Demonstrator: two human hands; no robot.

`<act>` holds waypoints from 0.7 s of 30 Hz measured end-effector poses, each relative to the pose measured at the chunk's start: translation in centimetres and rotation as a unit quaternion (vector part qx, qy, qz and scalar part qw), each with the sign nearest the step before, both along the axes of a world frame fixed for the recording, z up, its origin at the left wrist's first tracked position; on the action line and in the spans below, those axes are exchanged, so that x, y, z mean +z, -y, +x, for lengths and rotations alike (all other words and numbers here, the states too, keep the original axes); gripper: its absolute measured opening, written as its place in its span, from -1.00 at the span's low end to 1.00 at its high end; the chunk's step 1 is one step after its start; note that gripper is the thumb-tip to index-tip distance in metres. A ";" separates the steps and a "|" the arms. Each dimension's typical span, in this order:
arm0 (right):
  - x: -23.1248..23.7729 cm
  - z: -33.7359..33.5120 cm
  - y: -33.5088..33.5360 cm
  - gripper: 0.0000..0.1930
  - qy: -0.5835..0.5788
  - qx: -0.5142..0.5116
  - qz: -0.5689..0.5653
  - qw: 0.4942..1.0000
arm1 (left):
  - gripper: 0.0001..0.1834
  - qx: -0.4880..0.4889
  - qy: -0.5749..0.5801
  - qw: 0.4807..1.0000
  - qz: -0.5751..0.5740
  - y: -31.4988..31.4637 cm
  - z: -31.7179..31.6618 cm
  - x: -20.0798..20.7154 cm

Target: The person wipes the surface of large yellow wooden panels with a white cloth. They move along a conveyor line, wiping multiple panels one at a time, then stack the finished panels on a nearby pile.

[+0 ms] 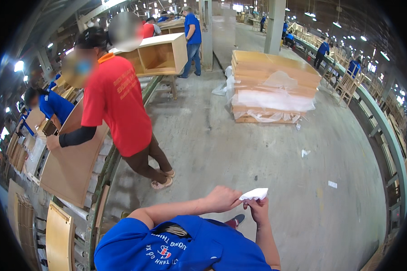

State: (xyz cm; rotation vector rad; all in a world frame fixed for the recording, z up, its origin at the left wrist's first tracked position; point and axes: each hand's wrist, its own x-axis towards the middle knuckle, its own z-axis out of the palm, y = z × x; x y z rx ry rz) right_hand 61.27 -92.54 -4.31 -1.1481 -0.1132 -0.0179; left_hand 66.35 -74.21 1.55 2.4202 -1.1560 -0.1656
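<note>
In front of my chest, a small white folded piece (254,194) that looks like paper or thin cloth is held between both hands. My left hand (222,199) pinches its left corner, fingers closed. From below, my right hand (259,210) grips it near the right side, thumb and fingers closed around its lower edge. The piece's upper side is smooth and its lower edge looks crumpled. Whether anything else is inside my fingers cannot be seen.
A person in a red shirt (121,101) handles a large brown panel (72,158) on the roller conveyor at left. Behind stands a wooden cabinet (160,56). A stack of plastic-wrapped boards (273,90) sits ahead. Scraps (305,153) lie on the floor; a rail (371,113) runs along the right.
</note>
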 end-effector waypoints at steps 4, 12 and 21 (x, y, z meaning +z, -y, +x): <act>1.2 5.7 5.8 -0.83 0.029 0.021 0.048 0.998 | -0.61 -0.036 -0.299 0.949 -0.093 4.6 5.0 2.3; 2.8 13.3 15.4 -0.80 0.031 0.063 -0.001 0.998 | -0.64 -0.083 -0.701 0.644 -0.294 12.9 11.9 0.3; 3.6 17.7 18.6 -0.75 -0.020 0.027 0.049 0.998 | -0.75 -0.021 -0.306 0.924 -0.228 19.9 16.6 0.5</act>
